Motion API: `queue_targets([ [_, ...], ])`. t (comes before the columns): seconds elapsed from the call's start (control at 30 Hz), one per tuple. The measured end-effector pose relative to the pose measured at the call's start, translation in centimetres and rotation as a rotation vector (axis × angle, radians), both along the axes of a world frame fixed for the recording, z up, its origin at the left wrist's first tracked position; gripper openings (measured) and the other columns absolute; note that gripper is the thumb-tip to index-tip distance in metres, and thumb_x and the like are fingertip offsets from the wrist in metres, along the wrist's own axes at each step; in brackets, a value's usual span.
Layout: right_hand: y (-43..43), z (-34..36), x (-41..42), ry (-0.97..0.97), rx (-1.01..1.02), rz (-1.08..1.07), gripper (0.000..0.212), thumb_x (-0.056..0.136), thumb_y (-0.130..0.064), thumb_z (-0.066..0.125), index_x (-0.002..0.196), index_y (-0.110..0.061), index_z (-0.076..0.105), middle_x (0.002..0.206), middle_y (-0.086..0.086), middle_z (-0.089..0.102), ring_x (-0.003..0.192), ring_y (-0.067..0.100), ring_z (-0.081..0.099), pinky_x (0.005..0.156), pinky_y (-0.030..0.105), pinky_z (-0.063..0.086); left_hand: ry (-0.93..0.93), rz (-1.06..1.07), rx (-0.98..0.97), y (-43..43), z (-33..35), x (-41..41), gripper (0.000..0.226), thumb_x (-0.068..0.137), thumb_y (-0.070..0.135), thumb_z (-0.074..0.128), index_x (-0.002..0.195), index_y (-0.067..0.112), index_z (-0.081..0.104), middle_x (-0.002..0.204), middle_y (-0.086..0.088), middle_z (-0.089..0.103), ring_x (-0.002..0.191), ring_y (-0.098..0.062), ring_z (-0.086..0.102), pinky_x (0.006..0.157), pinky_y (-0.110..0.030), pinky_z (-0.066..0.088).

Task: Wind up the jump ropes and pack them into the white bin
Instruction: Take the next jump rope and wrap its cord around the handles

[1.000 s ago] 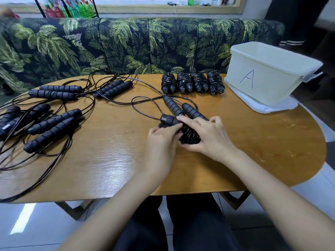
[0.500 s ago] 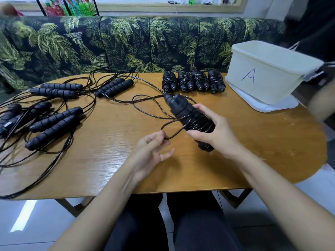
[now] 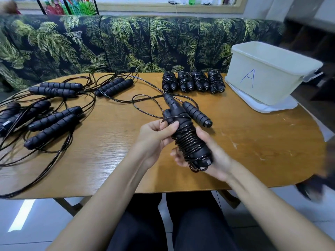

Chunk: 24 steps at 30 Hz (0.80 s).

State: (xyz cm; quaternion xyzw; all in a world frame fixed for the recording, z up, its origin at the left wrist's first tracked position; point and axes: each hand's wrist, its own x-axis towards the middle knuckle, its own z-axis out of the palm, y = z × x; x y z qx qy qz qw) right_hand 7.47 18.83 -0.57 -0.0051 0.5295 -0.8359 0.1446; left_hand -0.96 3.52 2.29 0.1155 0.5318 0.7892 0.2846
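Right hand (image 3: 215, 161): fingers curled under the lower end of the cord-wrapped jump rope (image 3: 190, 140), which I hold lifted above the near middle of the tabletop (image 3: 253, 142). Left hand (image 3: 154, 136): thumb and fingers pinch that rope's cord at its upper end. Four wound ropes (image 3: 200, 81) lie in a row at the far edge, just beside the white bin (image 3: 268, 75) at the far right end; loose ropes (image 3: 52, 120) sprawl across the left end.
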Motion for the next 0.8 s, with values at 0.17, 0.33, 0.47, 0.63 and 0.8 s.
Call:
queue_targets([
  [0.17, -0.1, 2.7, 0.9, 0.073, 0.884, -0.295, 0.1, 0.064, -0.064, 0.074, 0.139, -0.04, 0.013, 0.139, -0.002, 0.043, 0.106, 0.013, 0.062, 0.09, 0.034, 0.052, 0.01, 0.193, -0.102, 0.1, -0.4, -0.5, 0.038, 0.081, -0.002, 0.068, 0.062, 0.014, 0.039, 0.082, -0.015, 0.059, 0.074, -0.015, 0.067, 0.067, -0.024, 0.057],
  [0.33, -3.0, 1.8, 1.0, 0.375, 1.755, -0.44, 0.115, 0.075, -0.05, 0.075, 0.145, -0.049, -0.017, 0.154, -0.01, 0.021, 0.109, 0.024, 0.062, 0.077, 0.036, 0.051, 0.059, 0.192, -0.148, 1.7, -0.1, 0.3, 0.044, 0.081, -0.002, 0.07, 0.056, 0.016, 0.039, 0.059, 0.001, 0.057, 0.066, -0.012, 0.064, 0.069, -0.025, 0.057],
  [0.47, -2.1, 0.7, 0.6, 0.379, 1.53, -0.626, 0.099, 0.073, -0.032, 0.076, 0.151, -0.038, 0.015, 0.146, -0.012, 0.04, 0.109, 0.021, 0.06, 0.08, 0.035, 0.049, 0.095, 0.119, -0.19, 1.7, 0.7, 0.7, 0.017, 0.088, 0.013, 0.067, 0.075, 0.007, 0.057, 0.074, 0.0, 0.066, 0.084, -0.014, 0.065, 0.084, -0.032, 0.056],
  [0.63, -1.7, 0.3, 0.7, 0.392, 1.521, -0.668, 0.091, 0.073, -0.03, 0.077, 0.147, -0.038, 0.024, 0.14, -0.014, 0.046, 0.106, 0.016, 0.061, 0.076, 0.028, 0.044, 0.355, 0.16, -0.286, 0.7, 1.1, 0.5, 0.024, 0.093, 0.02, 0.061, 0.071, 0.011, 0.069, 0.077, 0.0, 0.069, 0.082, -0.009, 0.062, 0.086, -0.034, 0.055],
  [0.8, -1.7, 0.0, 1.0, 0.437, 1.53, -0.691, 0.091, 0.07, -0.027, 0.08, 0.142, -0.038, 0.025, 0.14, -0.012, 0.048, 0.099, 0.019, 0.064, 0.071, 0.027, 0.044, 0.654, 0.233, -0.432, 0.4, 0.6, -0.2, 0.015, 0.085, 0.006, 0.068, 0.076, 0.017, 0.063, 0.076, 0.0, 0.069, 0.074, -0.013, 0.064, 0.074, -0.031, 0.052],
])
